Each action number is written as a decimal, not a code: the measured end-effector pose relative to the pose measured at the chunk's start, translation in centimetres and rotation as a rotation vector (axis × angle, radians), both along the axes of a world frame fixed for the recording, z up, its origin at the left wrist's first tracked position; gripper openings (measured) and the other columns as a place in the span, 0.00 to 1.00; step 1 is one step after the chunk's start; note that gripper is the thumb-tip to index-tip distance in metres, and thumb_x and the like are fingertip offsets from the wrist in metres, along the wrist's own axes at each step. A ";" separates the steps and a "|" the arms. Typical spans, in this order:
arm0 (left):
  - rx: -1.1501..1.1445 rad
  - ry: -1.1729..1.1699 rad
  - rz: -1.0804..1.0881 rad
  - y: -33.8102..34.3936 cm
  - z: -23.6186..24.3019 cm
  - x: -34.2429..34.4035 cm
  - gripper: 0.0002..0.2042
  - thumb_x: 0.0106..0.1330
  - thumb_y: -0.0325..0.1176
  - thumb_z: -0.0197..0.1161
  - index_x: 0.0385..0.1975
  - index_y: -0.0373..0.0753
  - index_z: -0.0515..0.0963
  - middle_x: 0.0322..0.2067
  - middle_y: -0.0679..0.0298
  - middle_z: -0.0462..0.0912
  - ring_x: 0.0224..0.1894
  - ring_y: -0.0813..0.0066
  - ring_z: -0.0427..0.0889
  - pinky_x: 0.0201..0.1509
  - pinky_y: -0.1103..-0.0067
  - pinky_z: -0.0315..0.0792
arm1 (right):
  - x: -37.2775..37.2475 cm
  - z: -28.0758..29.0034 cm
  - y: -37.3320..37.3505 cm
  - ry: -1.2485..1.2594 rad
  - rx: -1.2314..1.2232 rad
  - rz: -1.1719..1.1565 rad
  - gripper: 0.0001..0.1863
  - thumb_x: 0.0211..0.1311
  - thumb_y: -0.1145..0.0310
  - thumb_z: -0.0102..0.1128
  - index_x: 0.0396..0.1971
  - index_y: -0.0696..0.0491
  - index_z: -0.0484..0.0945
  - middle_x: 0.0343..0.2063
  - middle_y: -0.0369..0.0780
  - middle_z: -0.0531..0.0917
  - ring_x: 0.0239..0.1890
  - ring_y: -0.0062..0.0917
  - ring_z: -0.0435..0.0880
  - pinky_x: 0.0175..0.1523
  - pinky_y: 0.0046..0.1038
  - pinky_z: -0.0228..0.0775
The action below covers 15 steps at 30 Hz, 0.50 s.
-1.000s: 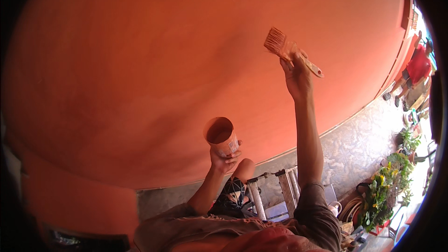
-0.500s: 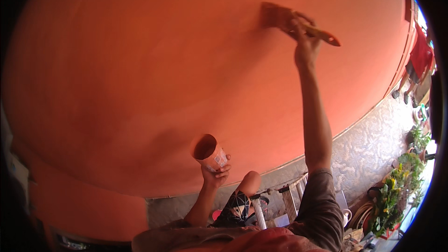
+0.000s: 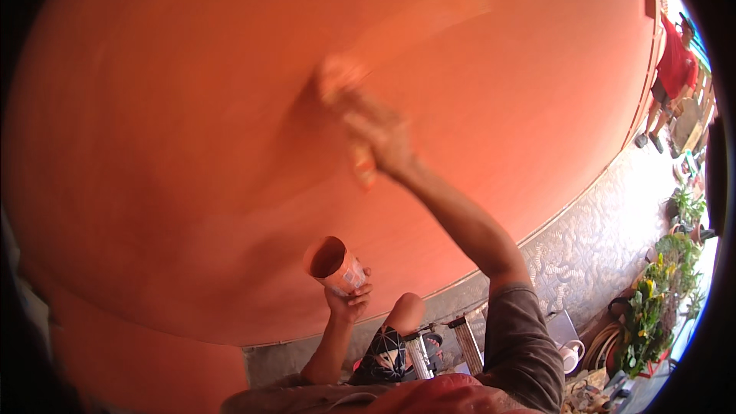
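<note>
My right hand [image 3: 387,138] grips a wide paintbrush [image 3: 363,169], its bristle end up against the orange wall [image 3: 230,92]. Motion smears both the brush and the fingers. A lighter streak runs on the wall up and right of the bristles. Lower down, my left hand [image 3: 349,303] is wrapped around an orange-smeared cup [image 3: 337,267], tilted so that its open mouth shows. The inside of the cup is dark reddish, and how full it is I cannot tell.
Below me stands a metal stepladder [image 3: 420,354] by my bent knee. Patterned paving [image 3: 583,222] runs along the wall's foot. Potted plants [image 3: 652,307], a coiled hose [image 3: 603,353] and a white mug [image 3: 570,356] line the right. A person in a red shirt [image 3: 675,69] stands far right.
My right hand has swept the paintbrush left and down across the wall, and the brush's handle now points downward. The cup in my left hand has shifted slightly down.
</note>
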<state>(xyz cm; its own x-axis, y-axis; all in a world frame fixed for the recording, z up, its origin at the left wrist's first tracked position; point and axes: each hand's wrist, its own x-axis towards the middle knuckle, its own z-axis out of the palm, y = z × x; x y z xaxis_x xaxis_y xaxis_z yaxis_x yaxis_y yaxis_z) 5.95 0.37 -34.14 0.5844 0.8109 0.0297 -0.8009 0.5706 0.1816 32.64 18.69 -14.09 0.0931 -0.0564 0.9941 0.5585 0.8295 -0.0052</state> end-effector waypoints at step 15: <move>-0.007 0.049 -0.033 -1.5 -0.6 0.3 0.30 0.70 0.53 0.55 0.65 0.39 0.69 0.53 0.47 0.71 0.32 0.66 0.75 0.23 0.84 0.72 | 23.4 11.6 1.0 0.939 -0.066 -0.131 0.09 0.63 0.71 0.61 0.42 0.54 0.84 0.37 0.37 0.89 0.37 0.24 0.88 0.42 0.25 0.80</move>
